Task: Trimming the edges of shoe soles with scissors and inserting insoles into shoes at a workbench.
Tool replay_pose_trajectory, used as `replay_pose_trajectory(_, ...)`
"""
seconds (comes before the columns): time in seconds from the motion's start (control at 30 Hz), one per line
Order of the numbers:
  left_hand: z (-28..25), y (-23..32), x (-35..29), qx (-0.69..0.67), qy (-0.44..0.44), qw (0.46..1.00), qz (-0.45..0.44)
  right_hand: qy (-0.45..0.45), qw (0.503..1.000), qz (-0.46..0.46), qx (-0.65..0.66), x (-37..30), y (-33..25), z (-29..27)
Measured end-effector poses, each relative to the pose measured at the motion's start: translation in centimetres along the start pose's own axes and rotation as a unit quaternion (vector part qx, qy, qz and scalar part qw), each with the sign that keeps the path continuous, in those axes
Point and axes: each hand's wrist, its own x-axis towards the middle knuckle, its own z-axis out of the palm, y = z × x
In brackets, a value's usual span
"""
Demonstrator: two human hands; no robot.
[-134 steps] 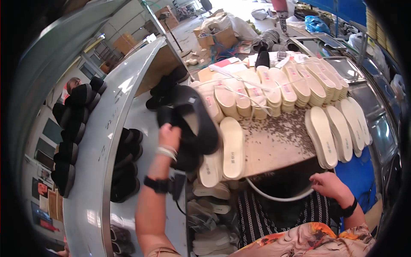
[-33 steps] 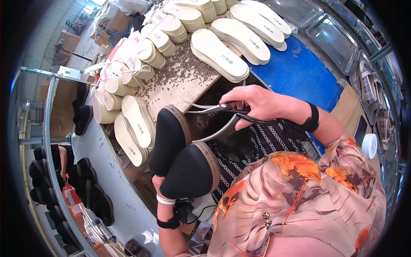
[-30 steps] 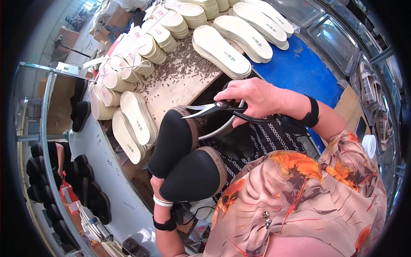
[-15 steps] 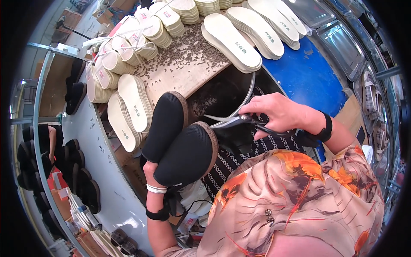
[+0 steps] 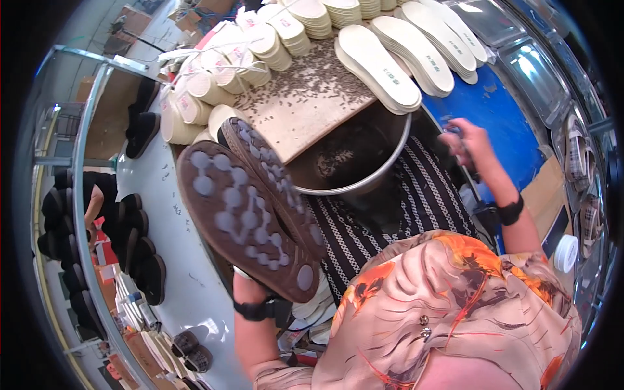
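Note:
A pair of shoes is held up at the centre left, brown soles with grey round studs facing me. The larger sole (image 5: 244, 214) covers most of the second shoe (image 5: 276, 172). My left hand is hidden behind the pair, with only its wrist and a black band showing below; it carries the shoes. Over the edge of the blue surface (image 5: 484, 97), my right hand (image 5: 473, 144) is closed around scissors (image 5: 470, 183), blurred by motion. Between the hands, a round metal-rimmed basin (image 5: 406, 153) sits partly beneath the board (image 5: 286, 133).
Stacks of cream insoles (image 5: 380, 68) line the far side, beside scattered brown bits. A metal-framed rack (image 5: 79, 214) and a pale table (image 5: 188, 279) stand at left, with black shoes (image 5: 151, 276). A white round lid (image 5: 566, 253) lies at right.
My left hand has turned the shoes from black uppers to soles and raised them. My right hand with the scissors has moved away to the right. The view has shifted slightly.

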Motion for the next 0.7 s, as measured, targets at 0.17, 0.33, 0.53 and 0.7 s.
replay_pose_trajectory(0.17, 2.4, 2.4, 5.7, 0.079, 0.010, 0.995, 0.054, 0.236, 0.912, 0.013, -0.336, 2.2, 8.9, -10.5)
replay_pose_trajectory(0.33, 3.9, 3.8, 3.6, 0.134, 0.001, 0.985, 0.112, 0.261, 0.835, 0.163, -0.457, 1.4, 12.8, -15.5)
replay_pose_trajectory(0.53, 5.1, 4.9, 4.5, 0.192, -0.026, 0.963, 0.187, 0.153, 0.891, 0.097, -0.417, -0.6, 5.3, -11.5)
replay_pose_trajectory(0.7, 5.5, 5.3, 7.0, 0.224, -0.054, 0.930, 0.285, -0.216, 0.970, -0.099, -0.054, -1.0, -3.1, -0.5)
